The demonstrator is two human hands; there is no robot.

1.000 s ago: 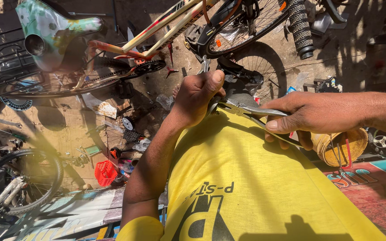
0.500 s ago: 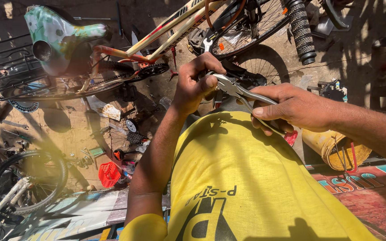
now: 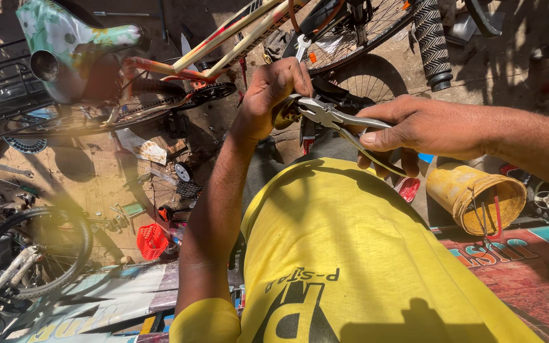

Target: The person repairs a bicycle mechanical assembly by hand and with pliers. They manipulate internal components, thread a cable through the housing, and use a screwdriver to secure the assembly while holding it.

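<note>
Pliers (image 3: 328, 115) sit at upper centre of the frame, their nose touching a small part (image 3: 285, 116) pinched in the left hand (image 3: 273, 95), whose fingers are curled tightly around it. The right hand (image 3: 424, 130) has its fingers pressed around the handles. I think the nose could slip off and nip the left fingers, because they are so close to the tool. What the part is, I cannot tell; the hand hides most of it. A bicycle (image 3: 179, 70) lies behind, cut off at the top.
</note>
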